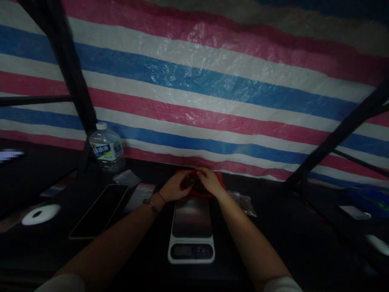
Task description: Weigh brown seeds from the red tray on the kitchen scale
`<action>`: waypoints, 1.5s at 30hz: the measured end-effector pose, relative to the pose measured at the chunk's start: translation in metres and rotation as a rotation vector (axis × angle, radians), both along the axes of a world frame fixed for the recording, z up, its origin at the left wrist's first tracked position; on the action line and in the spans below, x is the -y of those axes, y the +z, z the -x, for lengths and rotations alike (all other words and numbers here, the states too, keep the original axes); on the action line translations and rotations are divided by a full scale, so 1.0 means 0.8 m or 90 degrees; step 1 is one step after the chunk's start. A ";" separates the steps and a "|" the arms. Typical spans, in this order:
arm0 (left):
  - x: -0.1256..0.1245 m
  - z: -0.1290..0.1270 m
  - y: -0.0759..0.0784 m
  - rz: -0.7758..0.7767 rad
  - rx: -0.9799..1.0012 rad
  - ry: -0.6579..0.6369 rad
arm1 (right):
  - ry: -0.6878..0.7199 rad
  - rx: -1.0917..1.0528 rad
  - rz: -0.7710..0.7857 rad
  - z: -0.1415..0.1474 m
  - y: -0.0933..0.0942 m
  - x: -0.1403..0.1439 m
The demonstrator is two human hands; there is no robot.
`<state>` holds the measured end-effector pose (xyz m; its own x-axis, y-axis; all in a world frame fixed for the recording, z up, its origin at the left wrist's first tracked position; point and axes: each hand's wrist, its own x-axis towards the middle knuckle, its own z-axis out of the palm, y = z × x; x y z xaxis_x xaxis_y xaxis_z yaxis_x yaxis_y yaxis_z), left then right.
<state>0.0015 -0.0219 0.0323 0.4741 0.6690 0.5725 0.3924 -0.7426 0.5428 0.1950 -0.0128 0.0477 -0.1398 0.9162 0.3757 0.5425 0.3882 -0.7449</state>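
A red bowl (pixel 219 181) with dark loose contents stands on the dark table just beyond a white kitchen scale (pixel 191 231). My left hand (pixel 174 186) rests on the bowl's left side, fingers curled over the rim into the contents. My right hand (pixel 210 181) lies over the bowl's right side, fingers down in the dark material. Whether either hand grips any of it is hidden in the dim light. The scale's platform is bare and its display is dark.
A clear water bottle (pixel 107 149) stands at the back left. A dark phone (pixel 99 210) lies left of the scale, with small plastic bags (pixel 140 196) beside it. Another filled bag (pixel 244 202) lies right of the bowl. A striped tarp (pixel 212 89) hangs behind, with black poles (pixel 337 136) at both sides.
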 end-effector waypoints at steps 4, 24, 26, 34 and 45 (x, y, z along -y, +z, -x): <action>0.022 -0.007 0.032 0.071 -0.038 -0.123 | -0.001 -0.022 0.004 -0.002 0.003 0.000; 0.045 0.156 0.032 0.169 -0.346 0.101 | 0.038 0.035 0.007 -0.003 0.049 0.027; 0.042 0.163 0.022 0.175 -0.383 0.099 | 0.053 0.033 0.021 -0.002 0.050 0.029; 0.048 0.145 -0.016 0.112 -0.436 0.111 | 0.086 0.025 0.018 -0.001 0.049 0.033; 0.063 0.098 0.034 -0.018 -0.242 0.144 | 0.204 0.006 0.060 0.012 0.058 0.046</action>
